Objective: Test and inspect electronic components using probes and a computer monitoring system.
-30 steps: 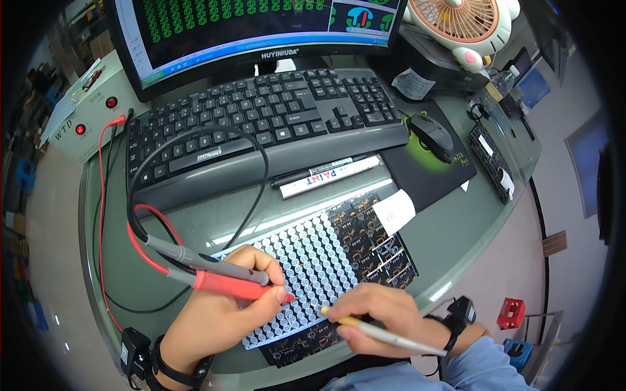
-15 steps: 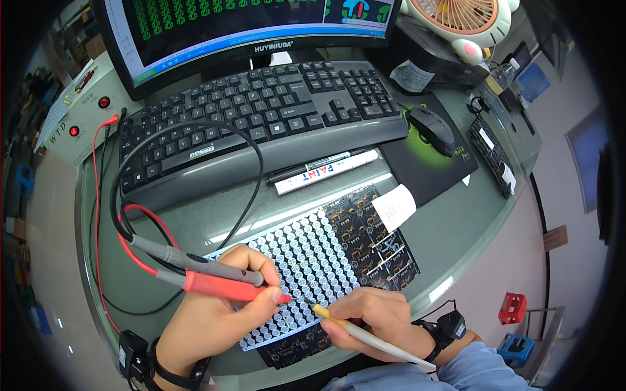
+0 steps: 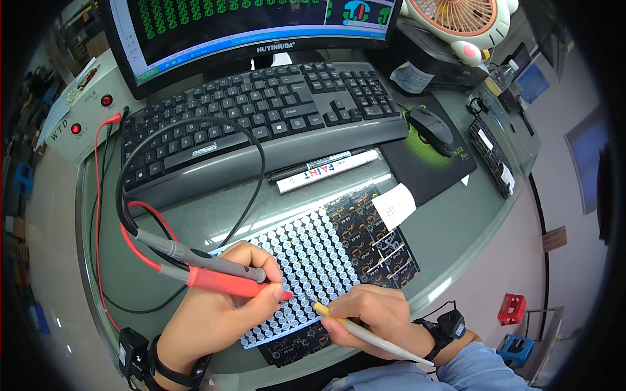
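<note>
My left hand (image 3: 222, 303) is closed around a red test probe (image 3: 225, 281) and a grey test probe (image 3: 215, 262), both slanting across the fingers. The red one's tip reaches down over a panel of small round white circuit boards (image 3: 303, 244). Pinched in my right hand (image 3: 372, 316) is a white pen-shaped tool (image 3: 375, 339) with a yellow collar and a thin dark tip. This tip points at the same part of the panel, close to the red probe's tip; exact contact is too small to tell. Beneath the panel lies a dark circuit board sheet (image 3: 385, 244), showing at right and below.
Behind the panel lie a white paint marker (image 3: 326, 172), a black keyboard (image 3: 261, 124) and a monitor (image 3: 248, 32). A mouse (image 3: 432, 129) rests on a dark mat. Probe cables loop from a box with red lamps (image 3: 81, 120) at left. A paper label (image 3: 394, 207) lies on the dark sheet.
</note>
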Available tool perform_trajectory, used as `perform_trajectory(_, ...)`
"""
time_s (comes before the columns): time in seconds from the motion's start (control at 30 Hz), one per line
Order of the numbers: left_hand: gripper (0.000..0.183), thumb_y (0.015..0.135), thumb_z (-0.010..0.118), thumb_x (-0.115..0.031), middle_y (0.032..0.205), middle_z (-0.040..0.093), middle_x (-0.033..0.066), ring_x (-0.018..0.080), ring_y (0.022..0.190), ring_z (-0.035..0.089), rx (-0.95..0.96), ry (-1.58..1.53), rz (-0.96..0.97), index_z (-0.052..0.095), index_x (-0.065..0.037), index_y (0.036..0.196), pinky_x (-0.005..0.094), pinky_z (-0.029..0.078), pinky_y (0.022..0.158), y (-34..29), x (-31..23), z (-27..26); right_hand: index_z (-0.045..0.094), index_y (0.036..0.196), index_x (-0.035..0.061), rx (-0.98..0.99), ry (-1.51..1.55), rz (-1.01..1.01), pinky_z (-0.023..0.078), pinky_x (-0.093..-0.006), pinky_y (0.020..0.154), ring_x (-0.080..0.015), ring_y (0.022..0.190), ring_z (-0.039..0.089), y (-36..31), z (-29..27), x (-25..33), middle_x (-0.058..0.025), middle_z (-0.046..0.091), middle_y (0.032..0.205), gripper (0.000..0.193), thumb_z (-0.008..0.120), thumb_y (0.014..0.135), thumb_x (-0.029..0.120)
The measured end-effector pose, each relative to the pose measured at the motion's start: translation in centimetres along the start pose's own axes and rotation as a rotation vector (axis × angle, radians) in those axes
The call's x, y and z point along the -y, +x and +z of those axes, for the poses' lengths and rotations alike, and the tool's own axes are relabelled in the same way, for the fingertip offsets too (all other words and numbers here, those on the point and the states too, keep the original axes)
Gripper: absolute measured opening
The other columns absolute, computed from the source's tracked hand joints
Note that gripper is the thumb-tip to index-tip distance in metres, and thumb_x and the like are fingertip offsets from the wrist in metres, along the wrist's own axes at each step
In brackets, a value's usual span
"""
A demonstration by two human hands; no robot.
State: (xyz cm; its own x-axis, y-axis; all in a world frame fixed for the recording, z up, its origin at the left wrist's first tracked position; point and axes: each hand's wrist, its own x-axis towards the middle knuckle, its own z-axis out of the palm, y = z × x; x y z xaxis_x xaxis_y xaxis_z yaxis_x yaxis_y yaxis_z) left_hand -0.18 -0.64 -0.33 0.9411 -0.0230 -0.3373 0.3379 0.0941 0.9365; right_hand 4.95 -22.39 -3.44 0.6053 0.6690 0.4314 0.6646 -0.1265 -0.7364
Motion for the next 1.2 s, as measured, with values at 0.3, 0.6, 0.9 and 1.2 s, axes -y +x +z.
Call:
perform_trajectory(0.3,0.013,0.084,0.064,-0.008,0.088,0.052,0.0012,0.0051,0.077,0.051,-0.031,0.039,0.012,0.056,-0.001,0.092,0.0208,0.041,0.065,0.09,0.54,-0.12,0.056,0.078,0.0019,-0.010,0.008,0.001,0.047,-0.0284,0.049,-0.0211,0.057,0.060,0.14,0.05,-0.03,-0.0078,0.062,0.071,0.022,0.076,0.070,0.001)
perform_trajectory(0.6,0.013,0.084,0.065,-0.009,0.088,0.052,0.0012,0.0049,0.076,0.050,-0.034,0.001,0.019,0.056,-0.002,0.090,0.0209,0.040,0.065,0.06,0.44,0.07,0.059,0.082,-0.0005,0.043,0.001,0.010,0.050,-0.0290,0.051,-0.0225,0.058,0.064,0.04,-0.26,-0.10,-0.0124,0.065,0.072,0.020,0.077,0.073,0.004)
perform_trajectory(0.9,0.013,0.083,0.064,-0.008,0.089,0.053,0.0016,0.0051,0.076,0.050,-0.034,0.008,0.014,0.056,-0.001,0.090,0.0209,0.041,0.066,0.08,0.43,0.08,0.057,0.079,0.0022,-0.009,0.002,0.003,0.047,-0.0286,0.049,-0.0210,0.055,0.059,0.03,0.08,-0.18,-0.0073,0.061,0.070,0.021,0.076,0.070,0.002)
perform_trajectory(1.2,0.012,0.084,0.063,-0.007,0.089,0.053,0.0014,0.0051,0.078,0.051,-0.012,-0.007,0.013,0.056,-0.001,0.092,0.0208,0.042,0.066,0.05,0.28,-0.03,0.058,0.078,0.0023,0.012,0.022,0.047,0.047,-0.0295,0.049,-0.0214,0.056,0.060,0.25,-0.20,0.19,-0.0071,0.060,0.070,0.020,0.076,0.070,0.003)
